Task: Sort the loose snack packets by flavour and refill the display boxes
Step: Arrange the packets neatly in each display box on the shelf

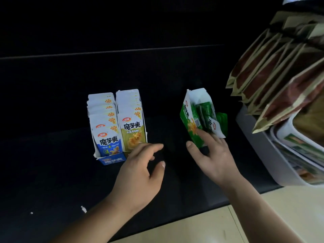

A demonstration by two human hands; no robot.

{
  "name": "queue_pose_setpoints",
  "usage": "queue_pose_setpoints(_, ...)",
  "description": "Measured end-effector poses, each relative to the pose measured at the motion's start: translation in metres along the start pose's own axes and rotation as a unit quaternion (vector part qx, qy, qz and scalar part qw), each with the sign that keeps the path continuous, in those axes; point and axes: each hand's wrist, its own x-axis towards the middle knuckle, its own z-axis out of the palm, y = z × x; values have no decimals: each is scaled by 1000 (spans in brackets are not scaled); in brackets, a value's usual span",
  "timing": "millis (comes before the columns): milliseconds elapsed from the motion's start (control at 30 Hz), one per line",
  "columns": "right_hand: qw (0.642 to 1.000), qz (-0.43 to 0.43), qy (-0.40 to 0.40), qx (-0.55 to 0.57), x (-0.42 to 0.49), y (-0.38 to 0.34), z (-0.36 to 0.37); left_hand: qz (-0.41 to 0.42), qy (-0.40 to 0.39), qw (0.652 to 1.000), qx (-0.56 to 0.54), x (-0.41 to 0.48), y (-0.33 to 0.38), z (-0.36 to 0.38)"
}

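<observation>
Green cardboard at centre right: green box (pixel 192 120), top open, leaning over to the left, long axis running from its near low corner up and away, printed face turned left, white lettering down that face too skewed to read. Inside the green box, green packets (pixel 206 111) standing on edge and loosely packed, one white label with a red mark at the front. Just behind the green box's right side, one more green packet (pixel 222 121); whether in or out of the box cannot be told. Clamped on the green box's near low corner, right hand (pixel 212 155), thumb on the left face, fingers across the right. Well left of the green box, blue box (pixel 113 160) and yellow box (pixel 127 153) touching side by side, upright, long axes pointing away. Both full: blue packets (pixel 109 142) and yellow packets (pixel 133 134) in tight rows, each front reading "魔芋爽" under a red oval logo, "20%" on the top corners. Between the green box and the yellow box, nearer the latter, left hand (pixel 138 174), fingers loosely curled, holding nothing. Under the green box, dark shelf (pixel 52 172). Right of the green box, grey tray (pixel 252 135); above that, leaning brown bags (pixel 263 72).
</observation>
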Motion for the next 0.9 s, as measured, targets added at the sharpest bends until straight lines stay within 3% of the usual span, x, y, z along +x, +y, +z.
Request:
queue_pose_setpoints(233,994,-55,-42,83,-72,-36,15,-11,-37,999,-17,-29,-13,-5)
queue_pose_setpoints(400,958,-109,-213,160,-107,-68,2,-42,-71,996,-33,-49,-20,-16)
queue_pose_setpoints(500,970,-152,-117,149,-106,-80,-11,-39,-59,997,-4,-52,-23,-20)
queue_pose_setpoints(567,981,-112,-11,160,-100,-78,-11,-36,-54,998,-1,-49,-23,-22)
queue_pose_setpoints(633,988,-58,28,141,-91,-72,-6,-14,-50,999,3,-46,-19,-21)
queue_pose_setpoints(700,985,-7,-16,171,-86,-65,2,14,-46,999,17,-42,-13,-17)
queue_pose_setpoints(800,953,33,-112,279,-87,-65,11,45,-21,998,23,-40,-8,-6)
queue_pose_setpoints(900,924,40,-126,359,-90,-66,12,60,-23,997,28,-39,-9,2)
